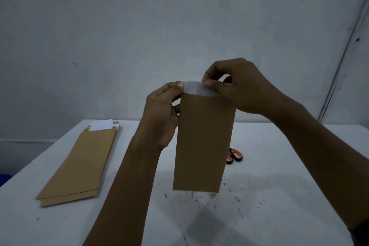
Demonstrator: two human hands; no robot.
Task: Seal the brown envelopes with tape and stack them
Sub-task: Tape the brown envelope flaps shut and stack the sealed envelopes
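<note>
Brown envelope (203, 142) with white tape (194, 88); black-and-orange scissors (234, 156); white table (279, 166).

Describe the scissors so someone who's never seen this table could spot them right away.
On the white table, look right of the envelope held upright in both hands. The scissors lie there, half hidden behind it: the only black-and-orange item.

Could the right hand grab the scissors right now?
Probably not right away. The right hand is pinching the top of the envelope, which hangs in front of the scissors. It would need to let go first.
</note>
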